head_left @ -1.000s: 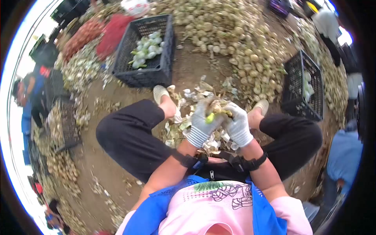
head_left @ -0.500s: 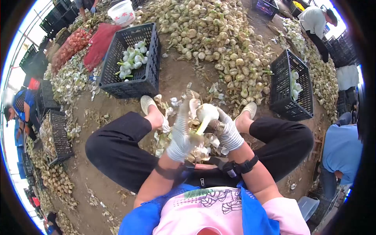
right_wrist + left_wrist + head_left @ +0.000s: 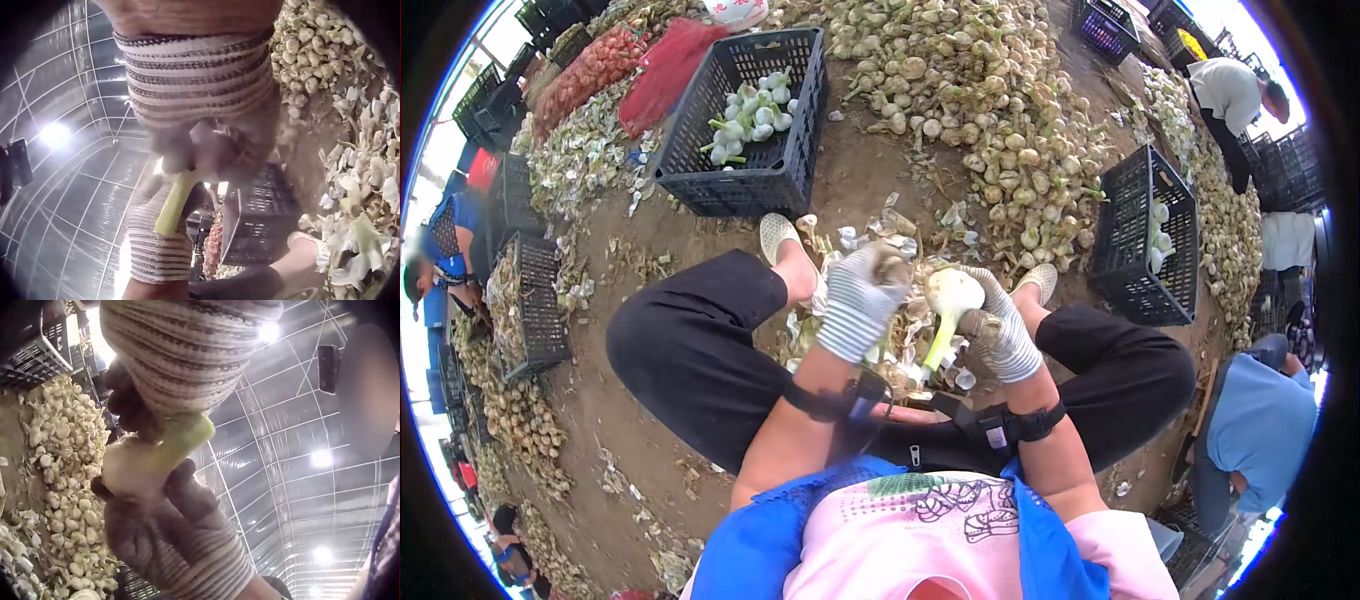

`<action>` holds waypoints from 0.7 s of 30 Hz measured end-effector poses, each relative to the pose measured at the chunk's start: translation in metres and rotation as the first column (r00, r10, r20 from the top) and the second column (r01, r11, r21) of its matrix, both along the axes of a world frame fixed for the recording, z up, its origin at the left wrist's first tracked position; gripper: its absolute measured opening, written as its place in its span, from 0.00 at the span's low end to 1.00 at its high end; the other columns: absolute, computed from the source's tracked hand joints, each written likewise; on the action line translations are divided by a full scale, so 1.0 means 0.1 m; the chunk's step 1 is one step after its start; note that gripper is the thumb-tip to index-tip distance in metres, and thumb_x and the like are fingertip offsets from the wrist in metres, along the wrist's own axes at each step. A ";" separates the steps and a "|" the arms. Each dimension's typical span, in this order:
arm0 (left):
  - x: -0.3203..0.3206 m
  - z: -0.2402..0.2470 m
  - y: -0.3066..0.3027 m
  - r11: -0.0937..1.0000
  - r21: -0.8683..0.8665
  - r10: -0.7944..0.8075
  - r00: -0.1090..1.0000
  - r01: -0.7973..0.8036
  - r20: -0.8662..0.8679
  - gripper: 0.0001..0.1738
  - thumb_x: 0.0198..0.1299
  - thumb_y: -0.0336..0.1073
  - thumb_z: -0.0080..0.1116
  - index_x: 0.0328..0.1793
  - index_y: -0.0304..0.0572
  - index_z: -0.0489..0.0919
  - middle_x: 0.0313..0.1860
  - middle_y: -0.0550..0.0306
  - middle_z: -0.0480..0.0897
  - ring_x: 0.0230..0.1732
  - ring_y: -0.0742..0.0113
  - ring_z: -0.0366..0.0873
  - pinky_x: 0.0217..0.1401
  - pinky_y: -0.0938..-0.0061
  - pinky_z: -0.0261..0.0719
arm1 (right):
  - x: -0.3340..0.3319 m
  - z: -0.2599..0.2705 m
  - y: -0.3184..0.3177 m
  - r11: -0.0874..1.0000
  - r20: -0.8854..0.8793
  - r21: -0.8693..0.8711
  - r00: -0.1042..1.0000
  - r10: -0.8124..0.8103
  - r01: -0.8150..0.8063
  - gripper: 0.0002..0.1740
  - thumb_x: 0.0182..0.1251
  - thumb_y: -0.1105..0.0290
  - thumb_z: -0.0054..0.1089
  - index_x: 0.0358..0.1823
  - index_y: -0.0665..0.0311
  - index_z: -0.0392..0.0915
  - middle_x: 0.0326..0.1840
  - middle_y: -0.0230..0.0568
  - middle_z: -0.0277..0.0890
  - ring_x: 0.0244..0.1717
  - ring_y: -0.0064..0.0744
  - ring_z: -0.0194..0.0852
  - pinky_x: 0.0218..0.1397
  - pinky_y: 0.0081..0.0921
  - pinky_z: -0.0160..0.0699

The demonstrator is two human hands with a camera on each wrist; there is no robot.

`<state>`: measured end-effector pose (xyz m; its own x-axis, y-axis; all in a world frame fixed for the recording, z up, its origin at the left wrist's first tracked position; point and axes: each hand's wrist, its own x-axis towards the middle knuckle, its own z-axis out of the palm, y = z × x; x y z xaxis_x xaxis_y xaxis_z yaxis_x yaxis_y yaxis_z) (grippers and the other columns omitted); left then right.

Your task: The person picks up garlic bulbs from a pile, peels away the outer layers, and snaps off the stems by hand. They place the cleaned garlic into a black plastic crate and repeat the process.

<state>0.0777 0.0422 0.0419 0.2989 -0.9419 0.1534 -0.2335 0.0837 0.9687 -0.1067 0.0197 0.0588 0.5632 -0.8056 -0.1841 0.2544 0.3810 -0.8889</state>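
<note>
A white garlic bulb with a thick pale-green stem is held in my gloved right hand, thumb and fingers round its side. The stem slants down toward my lap. My left hand, in a striped glove with dirt-browned fingers, is just left of the bulb, fingers curled in. I cannot tell whether it grips a bit of skin. In the left wrist view the right hand supports the bulb from below. The stem pokes out below the right hand in the right wrist view.
Loose peelings cover the ground between my feet. A black crate with peeled bulbs stands ahead left, another crate ahead right. Behind them spreads a heap of unpeeled garlic. A person in blue bends at the right.
The bulb, half covered by both hands earlier, now shows plainly in the right hand, stem downward. My left hand has drawn away to the left and its fingers have curled.
</note>
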 end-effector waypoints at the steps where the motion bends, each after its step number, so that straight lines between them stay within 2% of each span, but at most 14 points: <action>1: 0.07 -0.03 0.01 0.997 0.068 -0.025 0.991 0.034 -0.134 0.02 0.51 0.26 0.55 0.30 0.34 0.77 0.23 0.52 0.79 0.24 0.73 0.76 0.26 0.77 0.73 | -0.02 -0.02 -0.02 1.000 -0.004 -0.004 1.000 0.001 -0.001 0.36 0.52 0.63 0.68 0.60 0.67 0.60 0.53 0.42 0.68 0.51 0.30 0.70 0.48 0.25 0.76; 2: 0.10 0.05 0.04 0.994 0.101 -0.046 0.999 0.048 -0.017 0.05 0.50 0.29 0.59 0.32 0.35 0.78 0.26 0.51 0.80 0.26 0.67 0.77 0.30 0.73 0.74 | -0.05 -0.04 -0.04 0.999 -0.015 0.022 1.000 -0.026 0.026 0.36 0.53 0.63 0.67 0.60 0.67 0.60 0.53 0.42 0.68 0.51 0.30 0.70 0.47 0.25 0.77; 3: 0.06 0.18 0.05 0.994 0.100 -0.048 0.999 0.049 -0.019 0.05 0.50 0.29 0.59 0.32 0.35 0.78 0.26 0.51 0.80 0.26 0.67 0.77 0.30 0.73 0.74 | -0.06 -0.07 -0.05 0.997 -0.025 0.051 0.998 -0.052 0.053 0.35 0.54 0.63 0.66 0.60 0.66 0.60 0.53 0.42 0.68 0.50 0.30 0.70 0.47 0.25 0.77; 5: 0.00 0.37 0.09 0.972 -0.197 -0.039 0.916 0.127 0.400 0.11 0.46 0.35 0.63 0.35 0.37 0.80 0.28 0.50 0.80 0.28 0.59 0.78 0.35 0.68 0.75 | -0.03 -0.11 -0.03 0.996 -0.047 0.041 0.996 -0.081 0.083 0.35 0.54 0.63 0.66 0.60 0.66 0.60 0.52 0.42 0.68 0.49 0.30 0.71 0.46 0.25 0.78; 6: -0.02 0.36 0.11 0.979 -0.106 -0.107 0.879 0.176 0.465 0.15 0.44 0.39 0.64 0.37 0.40 0.81 0.29 0.49 0.80 0.30 0.52 0.77 0.37 0.64 0.74 | 0.00 -0.13 -0.02 0.993 -0.067 -0.064 0.992 -0.107 0.103 0.33 0.55 0.64 0.65 0.60 0.66 0.61 0.52 0.43 0.69 0.48 0.30 0.71 0.44 0.24 0.78; 7: -0.04 0.33 0.13 0.980 -0.103 -0.105 0.879 0.171 0.464 0.15 0.44 0.39 0.64 0.37 0.40 0.81 0.29 0.49 0.80 0.30 0.52 0.77 0.37 0.64 0.74 | 0.01 -0.14 -0.02 0.978 -0.085 -0.173 0.987 -0.136 0.120 0.31 0.56 0.66 0.63 0.59 0.65 0.61 0.52 0.43 0.69 0.47 0.30 0.72 0.42 0.23 0.79; 9: -0.08 0.25 0.13 0.983 -0.059 -0.130 0.877 0.176 0.462 0.14 0.45 0.38 0.63 0.37 0.41 0.81 0.29 0.48 0.80 0.30 0.52 0.77 0.35 0.64 0.74 | 0.00 -0.07 0.00 0.989 -0.093 -0.128 0.992 -0.086 0.074 0.28 0.55 0.71 0.62 0.57 0.65 0.62 0.52 0.43 0.69 0.47 0.31 0.72 0.42 0.23 0.79; 11: -0.12 0.24 0.14 0.986 -0.029 -0.135 0.901 0.161 0.412 0.12 0.46 0.37 0.61 0.38 0.42 0.81 0.29 0.49 0.79 0.30 0.52 0.77 0.33 0.63 0.74 | 0.02 -0.11 0.04 0.907 -0.300 -0.412 0.927 -0.224 0.086 0.29 0.51 0.78 0.62 0.56 0.64 0.64 0.51 0.43 0.68 0.46 0.31 0.72 0.40 0.23 0.79; 12: -0.15 0.23 0.15 0.988 -0.009 -0.132 0.870 0.155 0.474 0.12 0.47 0.37 0.61 0.38 0.42 0.80 0.28 0.49 0.79 0.29 0.51 0.77 0.33 0.63 0.74 | 0.04 -0.10 0.05 0.832 -0.298 -0.547 0.908 -0.295 0.091 0.31 0.45 0.82 0.65 0.54 0.64 0.65 0.51 0.44 0.66 0.46 0.34 0.72 0.41 0.24 0.78; 13: -0.17 0.22 0.16 0.989 0.012 -0.131 0.834 0.148 0.535 0.12 0.48 0.37 0.60 0.38 0.42 0.80 0.27 0.49 0.79 0.29 0.51 0.77 0.33 0.63 0.74 | 0.04 -0.08 0.06 0.836 -0.299 -0.542 0.908 -0.292 0.090 0.31 0.45 0.82 0.65 0.54 0.64 0.65 0.51 0.44 0.66 0.46 0.34 0.72 0.41 0.24 0.78; 15: -0.20 0.21 0.16 0.989 -0.010 -0.115 0.822 0.144 0.558 0.10 0.47 0.36 0.59 0.37 0.42 0.79 0.27 0.49 0.79 0.29 0.52 0.77 0.32 0.63 0.74 | 0.05 -0.06 0.03 0.593 -0.396 -0.803 0.796 -0.458 -0.059 0.32 0.42 0.83 0.66 0.53 0.65 0.66 0.49 0.45 0.66 0.47 0.38 0.71 0.45 0.26 0.77; 16: -0.23 0.22 0.15 0.991 -0.040 -0.073 0.779 0.125 0.623 0.09 0.47 0.35 0.58 0.36 0.42 0.79 0.26 0.50 0.78 0.28 0.53 0.76 0.32 0.63 0.74 | 0.05 -0.06 0.04 0.594 -0.396 -0.802 0.797 -0.455 -0.059 0.32 0.42 0.83 0.66 0.53 0.65 0.66 0.49 0.45 0.66 0.47 0.38 0.71 0.45 0.26 0.77; 18: -0.26 0.25 0.13 0.994 -0.066 -0.014 0.688 0.090 0.726 0.07 0.45 0.35 0.57 0.32 0.43 0.78 0.25 0.53 0.77 0.28 0.56 0.76 0.32 0.65 0.74 | 0.05 -0.07 0.05 0.717 -0.385 -0.697 0.827 -0.410 0.031 0.32 0.40 0.81 0.68 0.52 0.67 0.67 0.48 0.46 0.65 0.48 0.41 0.69 0.48 0.29 0.74; 21: -0.26 0.20 0.05 0.994 -0.077 -0.005 0.736 0.077 0.677 0.10 0.40 0.29 0.57 0.33 0.43 0.80 0.22 0.52 0.76 0.26 0.53 0.74 0.32 0.61 0.72 | -0.01 -0.12 0.02 0.671 -0.429 -0.739 0.810 -0.400 -0.059 0.34 0.38 0.80 0.69 0.52 0.67 0.66 0.46 0.46 0.65 0.47 0.41 0.69 0.49 0.29 0.73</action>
<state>0.0514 0.0475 0.0619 0.0444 -0.9210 0.3870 -0.8169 0.1895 0.5448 -0.1074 0.0218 0.0469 0.3968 -0.8809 0.2580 -0.3349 -0.4007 -0.8528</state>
